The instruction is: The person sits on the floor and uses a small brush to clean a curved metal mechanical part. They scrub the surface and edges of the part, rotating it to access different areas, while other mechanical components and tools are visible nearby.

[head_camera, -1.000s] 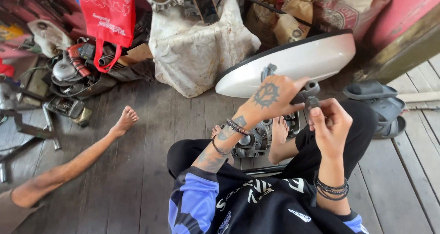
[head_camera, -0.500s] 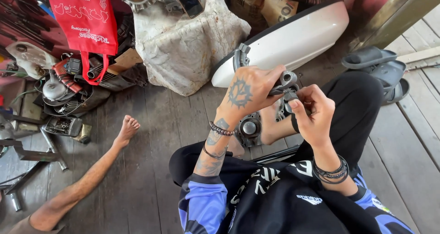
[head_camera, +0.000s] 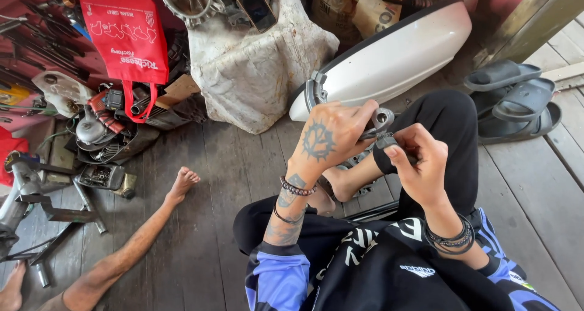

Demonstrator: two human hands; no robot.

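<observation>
I sit cross-legged on a wooden plank floor. My left hand (head_camera: 331,134), tattooed on its back, grips a small grey metal engine part (head_camera: 383,117) in front of my chest. My right hand (head_camera: 420,165) pinches a small dark tool or piece (head_camera: 387,142) against that part from the right. Both hands touch at the part, above my bare foot (head_camera: 340,183). A larger metal engine piece lies partly hidden under my hands and legs.
A white scooter body panel (head_camera: 389,58) lies just beyond my hands. A dirty cloth-covered bundle (head_camera: 255,61), a red bag (head_camera: 125,34) and engine parts (head_camera: 97,134) sit at the left. Another person's bare leg (head_camera: 140,238) stretches across the floor. Dark sandals (head_camera: 511,98) rest at right.
The view has shifted, so my hands and the white panel sit slightly differently in frame. Both hands stay on the small metal part, with my fingers working around it.
</observation>
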